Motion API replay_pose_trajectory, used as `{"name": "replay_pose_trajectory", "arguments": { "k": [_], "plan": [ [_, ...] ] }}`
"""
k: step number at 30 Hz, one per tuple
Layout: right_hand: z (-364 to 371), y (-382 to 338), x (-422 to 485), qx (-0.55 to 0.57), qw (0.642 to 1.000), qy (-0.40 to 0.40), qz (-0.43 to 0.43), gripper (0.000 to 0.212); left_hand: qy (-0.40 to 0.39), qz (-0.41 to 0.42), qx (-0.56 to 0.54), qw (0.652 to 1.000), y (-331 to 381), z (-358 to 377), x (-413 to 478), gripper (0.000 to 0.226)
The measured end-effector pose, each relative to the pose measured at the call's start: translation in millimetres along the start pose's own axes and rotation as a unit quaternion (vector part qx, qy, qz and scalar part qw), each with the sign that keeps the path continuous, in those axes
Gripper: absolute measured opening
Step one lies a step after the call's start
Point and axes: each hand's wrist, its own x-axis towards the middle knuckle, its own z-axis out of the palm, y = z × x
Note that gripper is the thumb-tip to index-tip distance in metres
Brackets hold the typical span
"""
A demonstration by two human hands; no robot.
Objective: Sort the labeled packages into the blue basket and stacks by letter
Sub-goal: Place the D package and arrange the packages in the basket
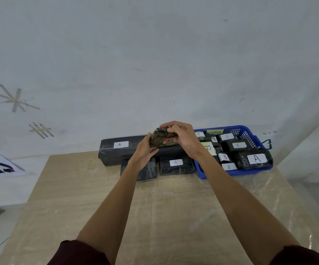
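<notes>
Where the dark red sleeves [78, 253] end at the bottom of my feed, two bare forearms run out over the pale wooden table [97, 207], which wears a clear plastic sheet. Further along, two wrapped parcels lie side by side near the far edge: a black package [149, 172] partly under the left forearm, its label hidden from me, and a second black package [175, 165] showing a white label marked A. Above them I have both hands on a mottled dark package [159, 139], held in the air, with no label that I can read. The left hand [145, 150] cups it from below with curled fingers, and the right hand [181, 138] grips it from above, fingers curled over its top. To the right the blue basket [248, 135] stands on the table, just beside the second black package. It is crowded with black parcels: I make out several marked B, a big package [256, 159] at the front right marked A, a small A label [214, 139] deeper in, and a yellow label [208, 148] bearing a B. Behind the hands a long black box [120, 152] marked A lies against the pale wall [154, 54].
</notes>
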Motion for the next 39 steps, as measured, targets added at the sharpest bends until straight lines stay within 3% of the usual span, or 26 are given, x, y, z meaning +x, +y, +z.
{"name": "replay_pose_trajectory", "arguments": {
  "k": [18,25,29,34,39],
  "plan": [
    [-7,1,2,-0.012,0.999,0.048,0.021,0.018,0.015,0.044,0.042,0.998,2,-7,12,0.036],
    [-34,13,0,-0.043,0.991,0.113,0.059,0.024,0.111,0.073,0.028,0.991,3,-22,17,0.062],
    [-46,21,-5,-0.087,0.982,0.145,0.083,0.032,0.089,0.068,0.015,0.994,5,-31,17,0.080],
    [-52,26,-8,-0.133,0.975,0.159,0.081,0.037,0.069,0.063,-0.007,0.996,4,-30,13,0.043],
    [-64,29,-16,-0.198,0.965,0.158,0.074,0.043,0.034,0.047,0.021,0.998,2,-25,12,0.049]
  ]
}}
